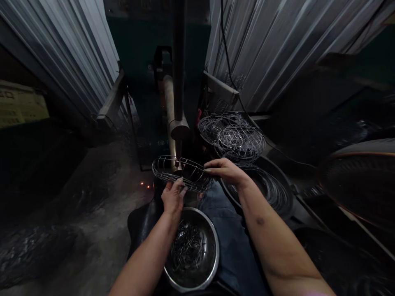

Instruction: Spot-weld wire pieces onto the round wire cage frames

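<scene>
An oval wire basket (193, 169) sits tilted around the lower tip of a spot-welding machine's electrodes (177, 164). My left hand (173, 196) grips its near side, fingers closed on the wires. At the basket's right end, my right hand (226, 169) pinches the rim between thumb and fingers. Below my hands, a round metal bowl (212, 263) rests at my lap, with many short bent wire pieces (188, 246) inside. Small orange sparks (145, 185) glow to the left of the basket.
Finished-looking wire frames (240, 142) are piled to the right of the machine. Beneath them, a dark round tub (285, 193) holds curved wires (271, 189). Corrugated metal panels (253, 45) stand on both sides. A yellow box (21, 105) is at far left, and a large round-rimmed object (364, 152) at right.
</scene>
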The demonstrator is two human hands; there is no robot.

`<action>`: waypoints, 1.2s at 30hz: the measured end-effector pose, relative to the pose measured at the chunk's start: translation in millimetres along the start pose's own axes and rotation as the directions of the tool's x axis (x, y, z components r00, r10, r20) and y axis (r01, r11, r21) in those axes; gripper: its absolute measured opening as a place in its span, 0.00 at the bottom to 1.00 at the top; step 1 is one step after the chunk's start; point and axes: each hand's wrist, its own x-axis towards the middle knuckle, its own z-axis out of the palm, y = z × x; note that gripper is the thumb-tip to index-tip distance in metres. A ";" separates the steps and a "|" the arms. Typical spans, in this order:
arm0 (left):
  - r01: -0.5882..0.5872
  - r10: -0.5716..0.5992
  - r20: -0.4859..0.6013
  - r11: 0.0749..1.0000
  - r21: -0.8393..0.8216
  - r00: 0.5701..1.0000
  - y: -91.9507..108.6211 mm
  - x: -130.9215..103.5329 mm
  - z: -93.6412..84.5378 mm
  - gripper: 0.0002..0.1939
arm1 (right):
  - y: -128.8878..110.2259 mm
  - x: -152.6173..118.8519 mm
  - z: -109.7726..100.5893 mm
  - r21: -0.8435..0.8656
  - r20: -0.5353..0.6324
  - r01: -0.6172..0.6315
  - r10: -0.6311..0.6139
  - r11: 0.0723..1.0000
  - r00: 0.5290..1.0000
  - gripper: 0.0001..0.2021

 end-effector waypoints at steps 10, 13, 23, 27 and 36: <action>0.135 -0.142 -0.080 0.986 -0.095 0.987 4.3 3.0 8.6 0.10 | -25.1 27.8 32.8 -0.137 -0.060 0.235 -0.245 0.962 0.968 0.08; 0.165 -0.177 -0.103 0.980 -0.112 0.979 6.8 4.3 11.7 0.08 | -26.3 35.3 37.0 -0.185 -0.082 0.244 -0.263 0.952 0.961 0.07; 0.209 -0.218 -0.063 0.970 -0.126 0.974 5.0 2.7 6.9 0.06 | -18.5 24.7 18.6 -0.104 -0.020 0.119 -0.122 0.987 0.992 0.14; 0.262 -0.269 -0.051 0.958 -0.116 0.962 1.3 0.8 6.7 0.08 | -26.1 24.1 26.0 -0.175 -0.034 0.242 -0.251 0.954 0.967 0.09; 0.272 -0.281 -0.076 0.956 -0.114 0.957 8.3 2.1 7.4 0.10 | -22.0 29.8 27.5 -0.188 -0.087 0.230 -0.250 0.955 0.964 0.13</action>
